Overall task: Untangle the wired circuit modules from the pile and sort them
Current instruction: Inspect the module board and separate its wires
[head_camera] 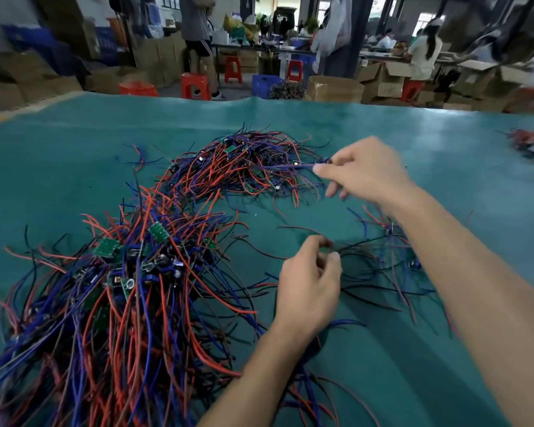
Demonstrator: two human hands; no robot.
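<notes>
A: Where are the hands?
B: Right hand pinches a wire of the far pile; left hand pinches a small module with dark wires, near the big pile.
A: Boxes?
B: Cardboard boxes beyond the worktop edge, contents unclear; bare green mat between piles.

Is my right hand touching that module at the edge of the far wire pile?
Touching. The head view shows the right hand pinching a small wired module between thumb and fingertips at the right edge of the far pile.
</notes>
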